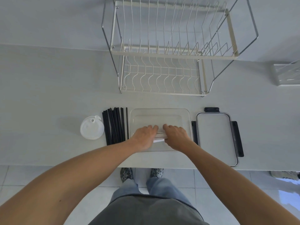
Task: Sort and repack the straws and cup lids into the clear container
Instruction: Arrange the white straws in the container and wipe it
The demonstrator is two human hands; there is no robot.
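Both hands, left hand [144, 137] and right hand [176, 136], reach into the clear container [185, 114], pressed around what looks like pale wrapped straws [159, 138].

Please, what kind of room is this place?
Probably a home kitchen: a wire dish rack stands on a pale counter, with a tiled floor below.

Head camera looks steeply down, close above the counter [56, 88], facing the wall.
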